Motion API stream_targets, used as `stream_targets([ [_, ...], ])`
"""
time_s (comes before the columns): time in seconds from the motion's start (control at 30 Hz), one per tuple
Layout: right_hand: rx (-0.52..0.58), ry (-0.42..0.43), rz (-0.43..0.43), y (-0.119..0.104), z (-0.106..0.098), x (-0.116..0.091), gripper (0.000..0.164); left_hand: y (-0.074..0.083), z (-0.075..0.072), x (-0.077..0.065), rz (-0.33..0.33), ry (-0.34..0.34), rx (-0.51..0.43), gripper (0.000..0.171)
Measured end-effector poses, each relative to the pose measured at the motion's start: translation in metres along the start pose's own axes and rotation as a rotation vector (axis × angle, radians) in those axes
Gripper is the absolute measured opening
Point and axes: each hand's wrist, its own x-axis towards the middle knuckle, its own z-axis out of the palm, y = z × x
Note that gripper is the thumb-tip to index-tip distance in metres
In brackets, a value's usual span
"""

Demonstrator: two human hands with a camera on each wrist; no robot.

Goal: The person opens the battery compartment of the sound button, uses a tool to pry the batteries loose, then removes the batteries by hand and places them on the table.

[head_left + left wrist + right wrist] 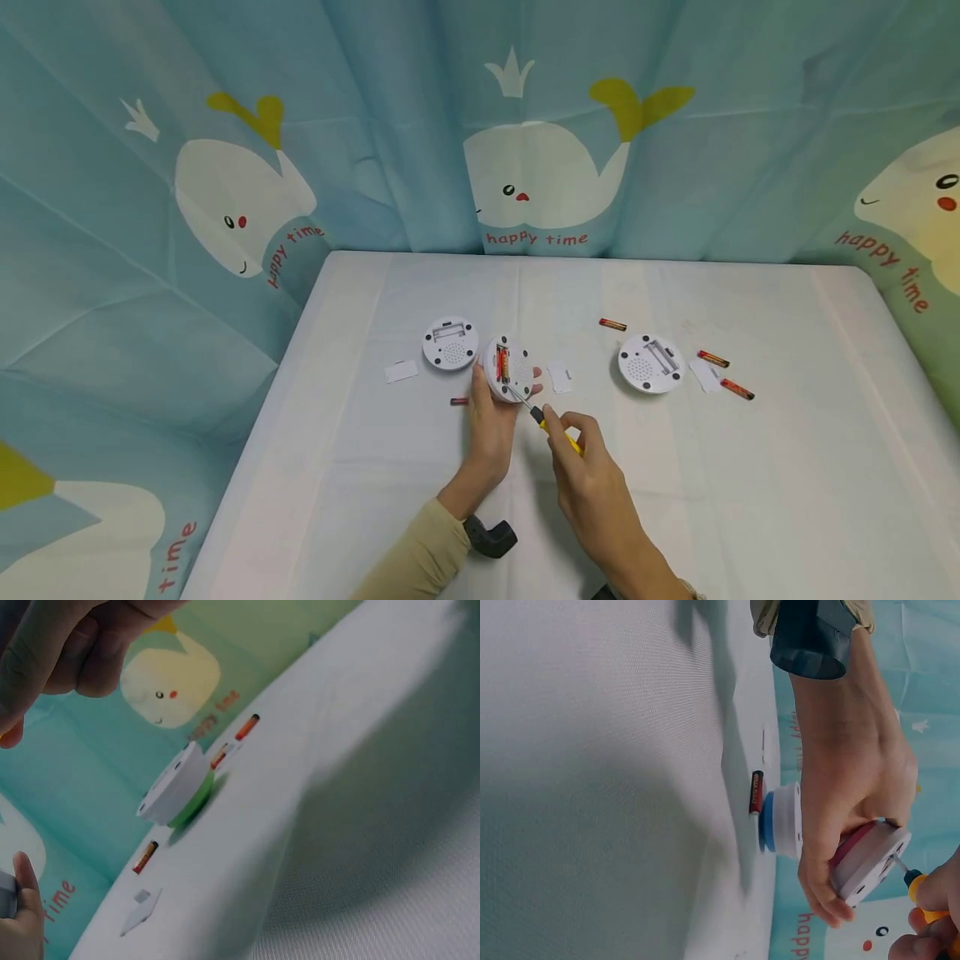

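My left hand (491, 433) grips a round white device (522, 367) over the table, its underside turned up. Two red-and-black batteries (502, 365) lie side by side in its uncovered compartment. The right wrist view shows a red band round this device (853, 846). With my right hand (596, 483) I hold a screwdriver (537, 414) with a yellow-and-black handle. Its metal tip is right at the near end of the battery compartment. In the left wrist view, fingers of my right hand (56, 652) fill the upper left corner.
Another round white device (452, 357) with an empty compartment lies left, beside a white cover (401, 371) and a loose battery (459, 402). A second cover (559, 377) lies right of my left hand. Farther right sit a third device (637, 375), several batteries (713, 358) and a cover (703, 375).
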Motion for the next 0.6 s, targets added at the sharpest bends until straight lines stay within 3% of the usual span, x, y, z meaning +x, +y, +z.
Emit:
stream_targets([
  [0.6, 0.017, 0.076, 0.036, -0.002, 0.012, -0.009, 0.041, -0.002, 0.004, 0.000, -0.040, 0.006, -0.028, 0.066],
])
